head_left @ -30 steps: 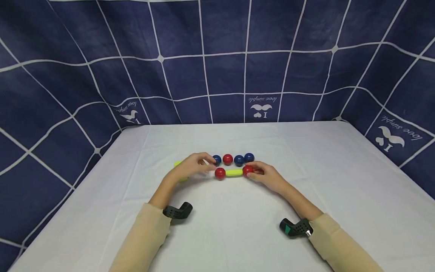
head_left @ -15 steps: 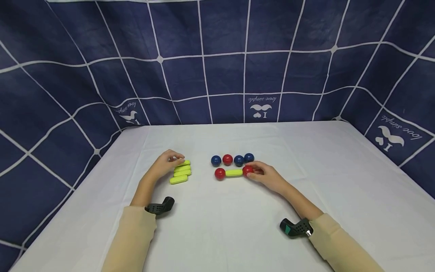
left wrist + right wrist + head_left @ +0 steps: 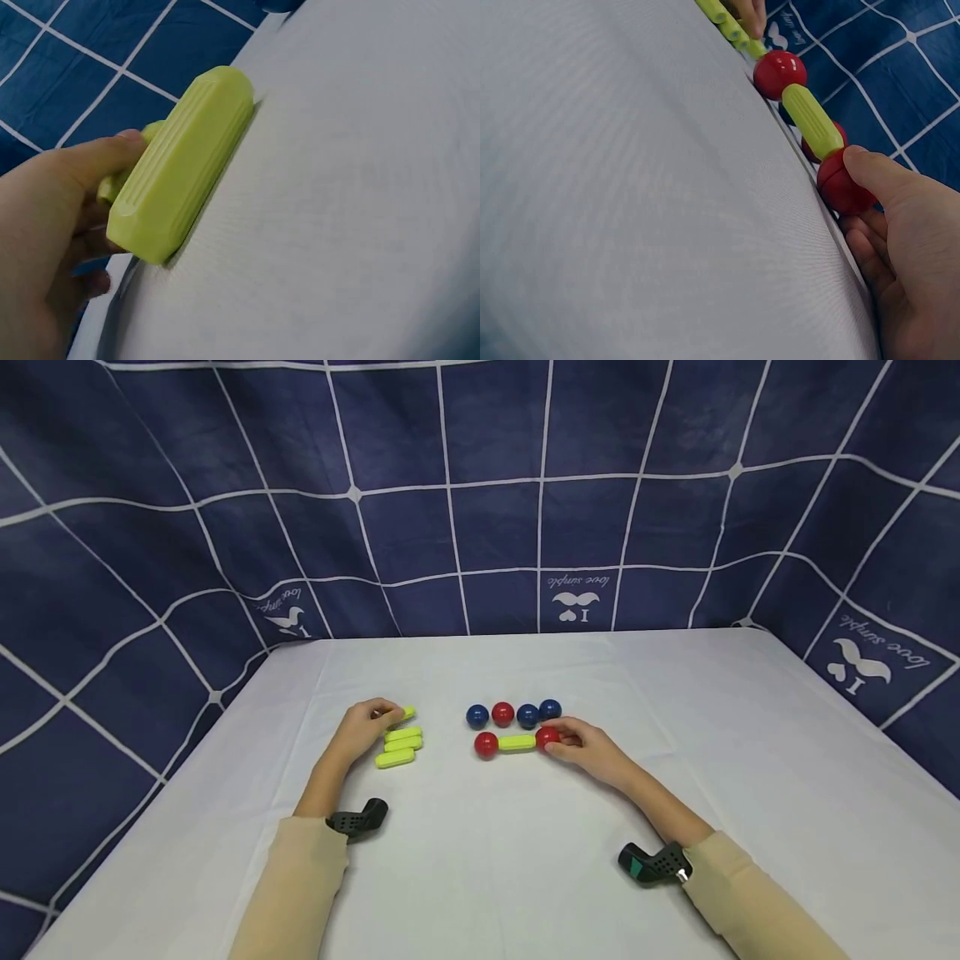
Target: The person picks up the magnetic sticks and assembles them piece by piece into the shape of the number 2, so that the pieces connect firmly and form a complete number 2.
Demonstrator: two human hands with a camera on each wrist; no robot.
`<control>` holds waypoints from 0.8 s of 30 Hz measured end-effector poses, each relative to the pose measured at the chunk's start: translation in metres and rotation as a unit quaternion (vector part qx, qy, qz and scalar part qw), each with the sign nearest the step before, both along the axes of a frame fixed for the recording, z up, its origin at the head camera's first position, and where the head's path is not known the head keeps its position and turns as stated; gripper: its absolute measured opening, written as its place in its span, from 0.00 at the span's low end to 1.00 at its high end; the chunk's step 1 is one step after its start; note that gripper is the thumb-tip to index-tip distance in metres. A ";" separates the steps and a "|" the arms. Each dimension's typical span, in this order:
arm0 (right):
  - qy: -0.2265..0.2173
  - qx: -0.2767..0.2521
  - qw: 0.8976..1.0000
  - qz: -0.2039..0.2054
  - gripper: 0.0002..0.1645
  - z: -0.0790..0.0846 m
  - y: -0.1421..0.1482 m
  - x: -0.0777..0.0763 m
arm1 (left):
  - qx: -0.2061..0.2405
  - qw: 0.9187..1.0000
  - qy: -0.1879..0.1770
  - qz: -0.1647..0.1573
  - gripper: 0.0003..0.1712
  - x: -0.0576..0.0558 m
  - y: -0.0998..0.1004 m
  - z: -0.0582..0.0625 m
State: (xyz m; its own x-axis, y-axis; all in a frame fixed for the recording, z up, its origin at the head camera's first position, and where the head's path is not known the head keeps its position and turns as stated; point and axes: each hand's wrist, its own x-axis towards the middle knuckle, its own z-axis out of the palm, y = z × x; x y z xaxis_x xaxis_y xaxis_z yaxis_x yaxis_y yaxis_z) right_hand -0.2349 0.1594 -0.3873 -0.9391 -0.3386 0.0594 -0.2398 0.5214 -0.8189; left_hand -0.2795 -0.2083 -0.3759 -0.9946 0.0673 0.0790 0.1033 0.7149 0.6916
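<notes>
In the head view my left hand [image 3: 363,727] pinches a yellow-green plastic rod [image 3: 408,712], whose far end pokes out past the fingers. Three similar rods [image 3: 394,758] lie just nearer. One ridged rod [image 3: 184,165] largely covers the pinched one in the left wrist view. My right hand [image 3: 592,750] holds a red ball [image 3: 547,738] between thumb and fingers. That ball is joined to a yellow-green rod [image 3: 517,742] with another red ball [image 3: 486,745] at its left end, making a dumbbell shape on the table.
Behind the dumbbell shape lie a blue ball [image 3: 477,717], a red ball [image 3: 503,714] and two more blue balls [image 3: 528,716] in a row. A white cloth covers the table [image 3: 480,860]. A dark blue checked curtain [image 3: 495,518] hangs behind and at the sides.
My left hand has moved left from beside the balls to the rods and pinched the farthest one, shifting it slightly away from the others. My right hand stays on the red ball.
</notes>
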 end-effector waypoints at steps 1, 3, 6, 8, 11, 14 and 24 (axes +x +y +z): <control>0.000 0.001 1.000 -0.001 0.29 -0.001 0.000 0.000 | 0.006 1.000 0.008 0.006 0.24 0.000 0.003 0.003; 0.001 0.001 1.000 -0.002 0.28 -0.001 0.001 0.001 | 0.021 0.999 0.029 0.010 0.24 0.000 0.009 0.009; 0.001 -0.001 1.000 -0.001 0.28 -0.002 0.001 0.001 | 0.045 0.998 0.045 0.002 0.22 0.003 0.023 0.021; 0.002 -0.003 1.000 0.002 0.28 -0.002 0.001 0.001 | 0.060 0.997 0.046 -0.013 0.22 0.006 0.034 0.029; 0.005 -0.003 1.000 0.010 0.28 -0.002 0.001 0.000 | 0.083 0.995 0.035 -0.039 0.22 0.012 0.052 0.040; 0.013 0.003 1.000 0.018 0.26 -0.002 0.001 0.000 | 0.102 0.993 0.015 -0.059 0.22 0.019 0.071 0.048; 0.032 0.005 0.999 0.031 0.25 0.000 0.003 0.000 | 0.098 0.978 -0.091 -0.161 0.17 0.055 0.137 0.051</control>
State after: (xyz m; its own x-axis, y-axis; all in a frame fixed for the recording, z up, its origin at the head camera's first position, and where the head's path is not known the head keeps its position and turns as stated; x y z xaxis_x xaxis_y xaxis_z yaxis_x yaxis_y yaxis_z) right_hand -0.2348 0.1624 -0.3871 -0.9111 -0.3960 0.1142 -0.3226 0.5128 -0.7956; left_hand -0.2241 -0.0711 -0.3245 -0.9231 0.3806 -0.0547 0.1638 0.5178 0.8397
